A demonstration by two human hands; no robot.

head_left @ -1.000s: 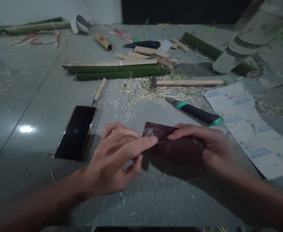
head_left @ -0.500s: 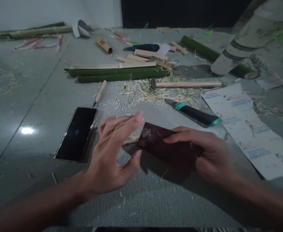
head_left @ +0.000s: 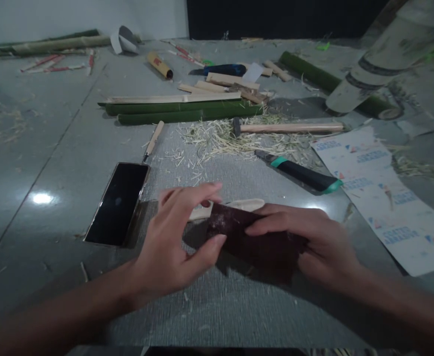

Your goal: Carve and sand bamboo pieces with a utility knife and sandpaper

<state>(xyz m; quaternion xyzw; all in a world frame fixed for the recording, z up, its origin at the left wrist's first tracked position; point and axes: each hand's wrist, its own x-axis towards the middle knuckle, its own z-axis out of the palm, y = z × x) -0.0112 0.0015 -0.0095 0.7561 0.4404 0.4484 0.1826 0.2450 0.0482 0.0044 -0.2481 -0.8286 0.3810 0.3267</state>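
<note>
"Two bare hands, and which one has hold of something?"

"The right hand [head_left: 319, 237]. It grips the dark red sheet [head_left: 265, 247] by its right end, thumb laid along the upper face, the other fingers mostly hidden."

"And the left hand [head_left: 174, 242]?"

"Spread in a wide curve, thumb well apart from the fingers, around the sheet's left end. Its thumb tip overlaps that end in the view; I can't tell whether it touches."

"Where is the sheet, then?"

"In front of the person, between the hands, over the grey textured surface [head_left: 239, 316]. Pale dust marks its left end."

"Something light shows behind it."

"Pale wood [head_left: 244, 203], peeking out past the sheet's far edge and again near the left fingers. One piece or two, I can't say; the sheet covers the middle."

"What lies around them?"

"A phone [head_left: 116, 205], screen dark, left of the left hand, with a wooden-handled tool [head_left: 154, 138] just beyond it. Past the right hand, a knife with a black and green handle [head_left: 302, 175]."

"Farther out?"

"A hammer [head_left: 291, 128] beside scattered shavings [head_left: 217, 143], green bamboo lengths [head_left: 187, 116] behind those, and white paper with blue print [head_left: 391, 198] at the right."
</note>
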